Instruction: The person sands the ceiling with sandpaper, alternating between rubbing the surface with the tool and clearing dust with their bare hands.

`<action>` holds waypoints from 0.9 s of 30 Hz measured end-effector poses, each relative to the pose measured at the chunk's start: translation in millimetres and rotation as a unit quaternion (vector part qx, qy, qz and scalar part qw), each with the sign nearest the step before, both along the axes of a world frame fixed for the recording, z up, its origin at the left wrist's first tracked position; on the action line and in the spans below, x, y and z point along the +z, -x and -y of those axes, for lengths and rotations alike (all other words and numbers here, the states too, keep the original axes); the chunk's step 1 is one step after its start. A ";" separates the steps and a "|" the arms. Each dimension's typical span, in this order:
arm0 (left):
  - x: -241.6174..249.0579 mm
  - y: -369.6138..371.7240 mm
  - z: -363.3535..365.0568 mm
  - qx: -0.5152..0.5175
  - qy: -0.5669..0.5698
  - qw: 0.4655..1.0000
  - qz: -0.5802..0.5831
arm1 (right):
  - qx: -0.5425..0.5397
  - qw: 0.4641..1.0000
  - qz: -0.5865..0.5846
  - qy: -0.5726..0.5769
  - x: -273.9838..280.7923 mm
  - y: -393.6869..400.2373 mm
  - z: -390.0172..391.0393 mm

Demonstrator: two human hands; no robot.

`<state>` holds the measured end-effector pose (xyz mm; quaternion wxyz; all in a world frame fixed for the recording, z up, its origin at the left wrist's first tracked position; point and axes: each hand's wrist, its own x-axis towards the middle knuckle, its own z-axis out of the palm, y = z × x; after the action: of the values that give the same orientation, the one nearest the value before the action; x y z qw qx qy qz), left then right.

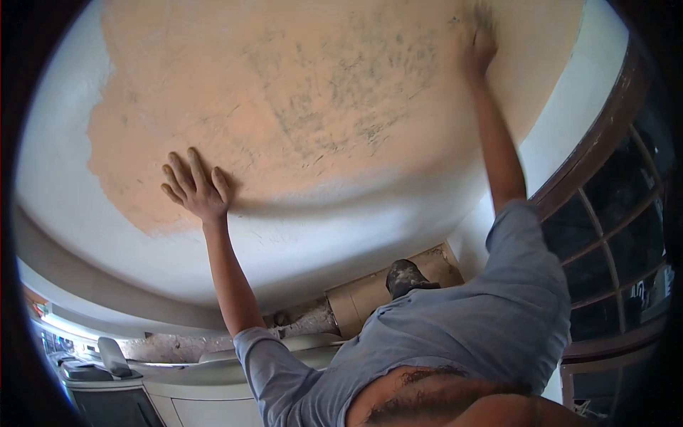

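Observation:
My left hand [199, 186] lies with its fingers spread flat against the wall, over the lower left of a peach-coloured patch [192, 78]. Pale dust or residue coats its fingertips. Higher up and to the right, my right hand [480, 44] is raised at the same patch, near its right side. Motion smears its fingers, so I cannot make out whether it holds anything. Dark scuffs and scratches [370, 78] mark the patch between the two hands. Whitish wall surface [284, 249] surrounds the peach area below and at the left.
On the right stands a brown-framed window [605, 235] with several dark panes. A dark, stained shoe [404, 276] shows below, beside beige tiles [352, 306]. Lower left, a pale cabinet-like unit [206, 406] sits alongside a dark grey object [114, 406].

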<state>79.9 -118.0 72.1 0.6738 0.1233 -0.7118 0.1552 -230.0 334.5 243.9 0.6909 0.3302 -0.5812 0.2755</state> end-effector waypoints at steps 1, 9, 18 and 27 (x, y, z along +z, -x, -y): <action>1.1 1.2 -1.9 -0.006 0.006 1.000 -0.001 | 0.012 0.935 0.341 0.095 45.9 21.9 -24.1; -0.2 4.6 -3.8 0.009 0.006 1.000 -0.008 | 0.002 0.998 0.058 0.032 -187.5 -10.0 1.4; 0.5 1.8 -2.2 0.016 0.023 1.000 0.010 | 0.044 0.994 0.083 0.061 29.8 -0.2 -34.5; -2.4 2.8 -2.9 0.025 0.003 0.999 0.023 | -0.047 0.987 0.151 0.021 -188.7 -32.6 7.1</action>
<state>77.1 -115.1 69.7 0.6536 0.1354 -0.7233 0.1772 -197.4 327.4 55.2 0.6145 0.2424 -0.6876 0.3013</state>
